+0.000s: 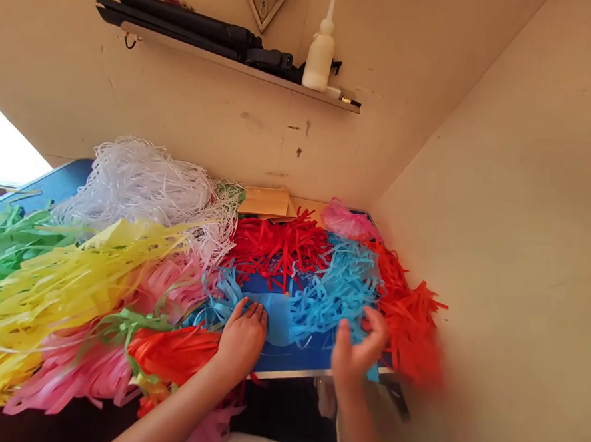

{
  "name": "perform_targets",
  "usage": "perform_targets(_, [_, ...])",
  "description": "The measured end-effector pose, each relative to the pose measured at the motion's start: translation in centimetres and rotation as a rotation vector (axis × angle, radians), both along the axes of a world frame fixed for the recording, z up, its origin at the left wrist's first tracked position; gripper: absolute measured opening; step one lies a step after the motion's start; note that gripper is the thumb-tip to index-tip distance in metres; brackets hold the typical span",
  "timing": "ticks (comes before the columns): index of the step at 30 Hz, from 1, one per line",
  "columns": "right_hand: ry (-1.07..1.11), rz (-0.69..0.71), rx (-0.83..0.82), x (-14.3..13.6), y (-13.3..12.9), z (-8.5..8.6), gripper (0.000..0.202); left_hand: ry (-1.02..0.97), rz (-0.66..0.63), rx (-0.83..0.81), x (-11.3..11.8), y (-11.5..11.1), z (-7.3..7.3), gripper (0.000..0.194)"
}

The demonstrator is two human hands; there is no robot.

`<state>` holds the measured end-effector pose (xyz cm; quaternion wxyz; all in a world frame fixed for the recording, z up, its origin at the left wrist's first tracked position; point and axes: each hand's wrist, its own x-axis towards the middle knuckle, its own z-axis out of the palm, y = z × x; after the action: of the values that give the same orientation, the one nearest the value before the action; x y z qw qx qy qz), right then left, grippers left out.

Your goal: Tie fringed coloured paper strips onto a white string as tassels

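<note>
Rests extended left hand (243, 338) on blue fringed paper (279, 310) atop table (291, 361); holds right hand (355, 361) released beside fringe (339, 284). Likely handles light, limp, tearable; best gripped at uncut band (279, 330).

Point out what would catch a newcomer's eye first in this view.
The yellow fringed paper likely draws the eye first, spread across the left side of the table. Behind it rises a tangled heap of white string, while blue fringed paper fans out toward the right hand. Above, a white squeeze bottle stands upright on the narrow wall shelf.
</note>
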<state>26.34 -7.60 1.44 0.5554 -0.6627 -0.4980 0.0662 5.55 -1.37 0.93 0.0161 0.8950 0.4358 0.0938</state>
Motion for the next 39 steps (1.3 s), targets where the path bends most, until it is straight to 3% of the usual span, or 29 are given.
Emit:
perform_targets(3, [-0.419, 0.562, -0.194, -2.7, 0.2, -0.7, 0.056, 0.003, 0.013, -0.01, 0.1, -0.3, 0.8, 0.034])
perform_targets(5, [-0.536, 0.749, -0.322, -4.1, 1.1, -1.2, 0.052, 0.012, 0.024, -0.014, -0.1, -0.3, 1.3, 0.03])
perform_targets(8, [-0.579, 0.737, -0.34, -4.5, 2.1, -1.5, 0.045, 0.008, 0.038, -0.058, -0.8, 0.0, 1.7, 0.031])
perform_targets(12, [-0.603, 0.766, -0.259, -3.7, 2.5, -1.1, 0.057, -0.071, 0.035, -0.118, -1.8, 0.5, 1.9, 0.042])
perform_targets(18, [-0.685, 0.77, -0.168, -2.1, 4.1, -2.1, 0.04, -0.071, -0.043, -0.057, -2.6, 1.0, 1.5, 0.038])
perform_targets(21, [-0.698, 0.792, -0.266, -1.1, 4.3, -2.1, 0.035, -0.014, -0.063, -0.118, -3.1, 0.9, 1.1, 0.028])
perform_targets(25, [-0.631, 0.732, -0.407, -1.0, 4.1, -1.1, 0.017, -0.059, -0.009, -0.279, -3.6, 1.3, 1.3, 0.021])
perform_targets(27, [-0.605, 0.659, -0.466, -1.4, 4.3, -0.7, 0.02, -0.09, 0.03, -0.321, -3.5, 1.7, 1.7, 0.022])
perform_targets(32, [-0.628, 0.425, -0.6, -2.2, 5.8, -1.4, 0.039, 0.016, 0.186, -0.291, -2.0, 2.9, 2.1, 0.035])
perform_targets(39, [-0.674, 0.355, -0.662, -2.5, 7.7, -2.0, 0.034, 0.044, 0.27, -0.226, -0.8, 3.4, 1.4, 0.028])
